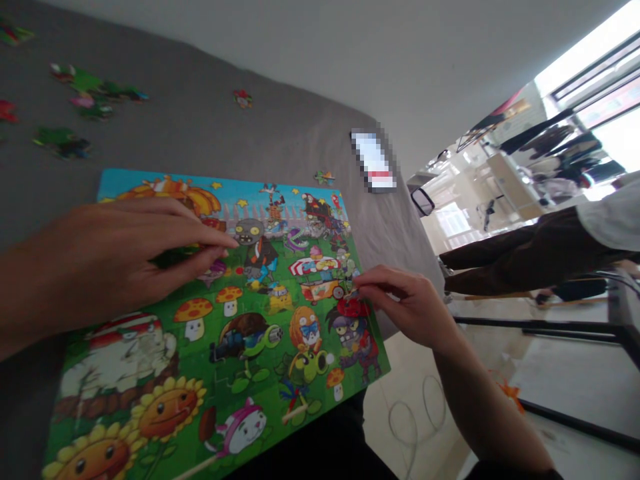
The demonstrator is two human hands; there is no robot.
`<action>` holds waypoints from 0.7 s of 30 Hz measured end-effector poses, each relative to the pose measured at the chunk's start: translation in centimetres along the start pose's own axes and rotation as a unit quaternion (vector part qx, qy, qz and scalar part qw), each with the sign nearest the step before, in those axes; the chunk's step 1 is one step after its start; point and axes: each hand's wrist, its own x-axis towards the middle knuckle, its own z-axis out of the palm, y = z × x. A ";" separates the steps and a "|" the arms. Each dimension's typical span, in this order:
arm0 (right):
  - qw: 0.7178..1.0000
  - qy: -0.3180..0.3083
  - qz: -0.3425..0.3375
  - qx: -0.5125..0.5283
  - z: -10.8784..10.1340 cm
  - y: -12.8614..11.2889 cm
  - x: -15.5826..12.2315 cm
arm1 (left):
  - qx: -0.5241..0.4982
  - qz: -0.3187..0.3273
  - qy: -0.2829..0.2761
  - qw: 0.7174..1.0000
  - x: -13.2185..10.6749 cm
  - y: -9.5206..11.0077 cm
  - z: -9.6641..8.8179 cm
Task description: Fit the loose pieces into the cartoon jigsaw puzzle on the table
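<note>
A colourful cartoon jigsaw puzzle (250,320) with plants, mushrooms and zombies lies on a grey table (200,133). My left hand (125,257) rests flat on the puzzle's upper left part, fingers stretched out and pressing a piece near the grey zombie. My right hand (405,300) is at the puzzle's right edge, its fingertips pinched on a small puzzle piece (353,288) by the red-hatted figure.
Several loose puzzle pieces (90,90) lie at the table's far left, one (243,99) further along and one (324,177) just beyond the puzzle. A blurred phone (374,161) lies near the table's far edge. A seated person's legs (525,257) are at right.
</note>
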 end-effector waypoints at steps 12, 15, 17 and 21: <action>0.998 0.008 -0.011 0.060 -0.5 1.1 0.5 | 0.000 0.000 0.004 1.000 0.1 0.1 -0.1; 0.994 0.028 0.013 0.107 -0.1 1.7 -0.3 | -0.007 -0.004 0.003 1.000 0.1 0.1 -0.1; 0.987 0.059 0.022 0.150 0.4 2.2 -1.4 | -0.012 -0.008 0.002 1.000 0.0 0.0 0.0; 0.958 0.159 0.043 0.237 1.9 3.2 -4.6 | -0.003 -0.023 -0.005 1.000 -0.3 -0.4 -0.1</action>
